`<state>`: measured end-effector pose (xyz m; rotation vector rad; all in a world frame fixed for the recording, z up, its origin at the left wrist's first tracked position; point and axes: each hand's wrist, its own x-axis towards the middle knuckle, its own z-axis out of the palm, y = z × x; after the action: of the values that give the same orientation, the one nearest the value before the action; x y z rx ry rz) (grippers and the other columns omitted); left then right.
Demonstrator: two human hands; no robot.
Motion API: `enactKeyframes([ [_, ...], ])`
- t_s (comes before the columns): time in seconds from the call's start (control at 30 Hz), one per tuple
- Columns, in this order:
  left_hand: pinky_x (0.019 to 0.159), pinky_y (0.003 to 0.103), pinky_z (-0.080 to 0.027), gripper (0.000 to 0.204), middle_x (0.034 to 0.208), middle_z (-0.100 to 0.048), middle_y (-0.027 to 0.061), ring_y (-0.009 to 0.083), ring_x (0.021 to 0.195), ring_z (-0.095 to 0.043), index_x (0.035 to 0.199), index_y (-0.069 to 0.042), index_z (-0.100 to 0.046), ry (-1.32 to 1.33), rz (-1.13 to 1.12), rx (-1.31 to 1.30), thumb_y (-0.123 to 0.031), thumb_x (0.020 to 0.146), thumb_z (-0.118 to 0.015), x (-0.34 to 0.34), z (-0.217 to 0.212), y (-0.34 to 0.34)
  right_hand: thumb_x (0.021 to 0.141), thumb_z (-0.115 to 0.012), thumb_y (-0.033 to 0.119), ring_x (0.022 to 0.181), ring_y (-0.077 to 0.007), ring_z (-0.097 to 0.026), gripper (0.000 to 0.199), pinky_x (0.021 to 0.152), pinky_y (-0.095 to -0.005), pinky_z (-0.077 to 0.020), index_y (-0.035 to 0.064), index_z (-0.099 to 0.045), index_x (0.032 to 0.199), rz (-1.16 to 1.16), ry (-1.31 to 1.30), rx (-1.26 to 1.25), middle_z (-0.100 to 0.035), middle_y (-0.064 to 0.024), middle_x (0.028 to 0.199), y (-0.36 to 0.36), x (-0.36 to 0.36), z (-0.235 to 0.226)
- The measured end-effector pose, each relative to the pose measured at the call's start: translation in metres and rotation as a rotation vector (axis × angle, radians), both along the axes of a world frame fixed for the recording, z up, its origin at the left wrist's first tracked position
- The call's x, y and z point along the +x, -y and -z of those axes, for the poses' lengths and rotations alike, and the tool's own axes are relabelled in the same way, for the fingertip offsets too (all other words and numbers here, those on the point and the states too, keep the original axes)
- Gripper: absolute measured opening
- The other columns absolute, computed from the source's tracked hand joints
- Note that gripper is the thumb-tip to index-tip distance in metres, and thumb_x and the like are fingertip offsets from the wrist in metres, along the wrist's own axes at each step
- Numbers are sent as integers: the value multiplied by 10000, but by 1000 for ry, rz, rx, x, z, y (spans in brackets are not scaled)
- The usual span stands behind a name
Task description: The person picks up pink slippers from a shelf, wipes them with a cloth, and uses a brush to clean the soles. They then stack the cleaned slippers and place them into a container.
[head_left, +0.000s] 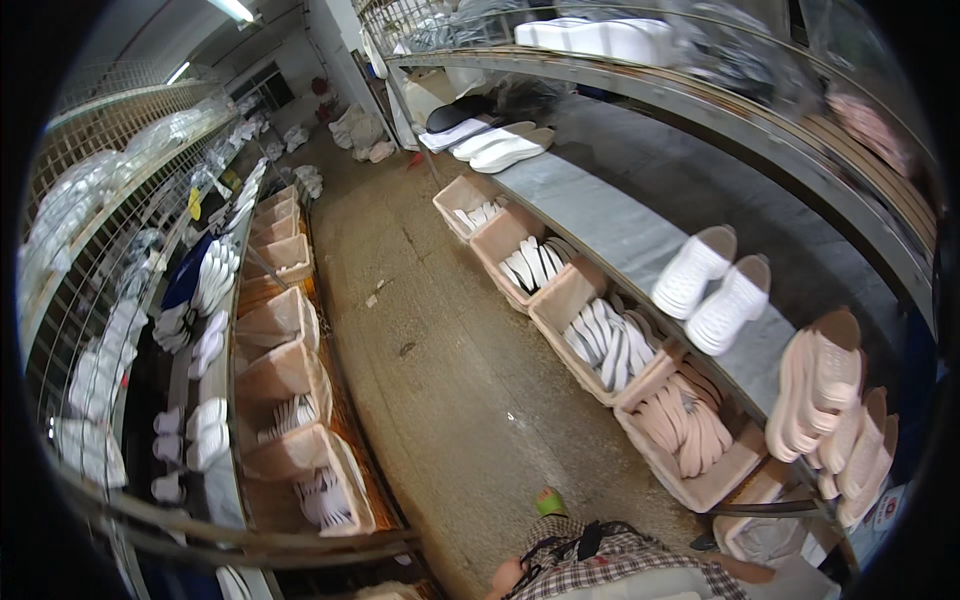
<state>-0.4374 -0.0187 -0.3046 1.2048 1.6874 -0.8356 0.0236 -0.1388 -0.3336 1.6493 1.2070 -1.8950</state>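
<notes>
Only bits of my arms show at the lower edge. Bare skin of my left arm [507, 577] lies left of my checked shirt [600, 565], and part of my right arm [748, 570] reaches out to its right. Neither hand can be made out. A pale thing [645, 588] lies across the bottom of the shirt, too cut off to name. Nearest my right arm are a lined bin [760, 540] and, above it, a bin of pinkish shoe soles [685, 425]. Stacked pinkish soles [820, 385] and a pair of white shoes [715, 285] sit on the right shelf.
A worn floor aisle [420, 330] runs between two racks. Along the left rack stand several lined bins [285, 450], some with striped soles. White shoe parts fill the wire shelves [110, 330]. White soles [510, 148] lie farther along the right shelf [600, 200]. Bags [355, 130] sit at the far end.
</notes>
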Motion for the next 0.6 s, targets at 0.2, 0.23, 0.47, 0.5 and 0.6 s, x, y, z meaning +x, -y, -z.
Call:
enactKeyframes([
  [0.2, 794, 419, -472, 337, 958, -614, 141, 302, 928, -589, 1077, -57, -559, 67, -128, 25, -325, 878, -514, -75, 12, -112, 895, -408, 567, 582, -170, -507, 521, 498, -352, -457, 105, -628, 993, 20, -71, -90, -580, -43, 792, -153, -78, 13],
  [0.23, 792, 416, -473, 335, 953, -615, 142, 300, 921, -590, 1076, -54, -559, 80, -153, 48, -319, 875, -522, -82, 13, -129, 892, -419, 558, 603, -169, -519, 509, 524, -354, -461, 111, -638, 999, 3, 25, -165, -587, -33, 768, -191, -90, 9],
  [0.47, 777, 396, -481, 327, 919, -617, 145, 284, 873, -602, 1069, -34, -559, 128, -290, 257, -277, 850, -577, -143, 38, -288, 838, -627, 321, 717, -180, -595, 340, 675, -329, -488, 47, -632, 1039, 424, 80, 540, -653, -94, 849, -431, -174, -36],
  [0.5, 775, 393, -483, 327, 914, -618, 146, 281, 866, -603, 1068, -31, -559, 125, -310, 301, -270, 847, -585, -153, 42, -317, 834, -634, 283, 709, -178, -593, 304, 666, -327, -489, 48, -638, 1026, 532, 26, 557, -652, -93, 838, -474, -187, -37],
  [0.6, 768, 385, -486, 328, 899, -619, 147, 275, 846, -608, 1065, -22, -559, 104, -369, 471, -252, 836, -609, -180, 36, -411, 837, -626, 230, 690, -164, -587, 229, 638, -320, -486, 42, -652, 965, 631, -76, 550, -650, -82, 808, -617, -216, -44],
])
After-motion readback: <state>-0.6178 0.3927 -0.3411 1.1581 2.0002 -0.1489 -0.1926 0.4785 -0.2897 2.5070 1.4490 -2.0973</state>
